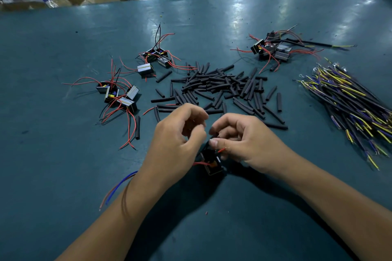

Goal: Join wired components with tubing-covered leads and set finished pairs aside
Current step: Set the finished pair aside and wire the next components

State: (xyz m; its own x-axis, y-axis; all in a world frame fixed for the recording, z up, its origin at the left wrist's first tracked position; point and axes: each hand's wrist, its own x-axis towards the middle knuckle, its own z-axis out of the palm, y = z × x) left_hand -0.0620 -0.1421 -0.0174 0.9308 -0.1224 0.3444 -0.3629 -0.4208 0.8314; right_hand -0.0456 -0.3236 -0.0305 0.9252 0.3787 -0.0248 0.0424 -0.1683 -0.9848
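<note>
Right now both hands work close together near the middle of the tabletop [63, 154]. The left hand [176, 140] has its fingers curled and seems to pinch something thin, but I cannot tell for sure what it is. The right hand [239, 142] pinches a short red wire [221, 150] with a bare tip. A small black part [212, 164] sits just under the two hands, and it looks like the wire comes from it. More red and blue wires [115, 188] trail out to the left past the left wrist.

I think the step is joining two wire ends. To do it well, hold the bare tips side by side and keep them still. Twist gently, so the thin strands do not break. Keep the part resting low so it does not pull on the wires.

A pile of black tubes [220, 89] lies just beyond the hands. A bundle of leads [347, 99] lies at the right. Parts [118, 95] wait at the far left, and another group [273, 48] lies at the far right.
</note>
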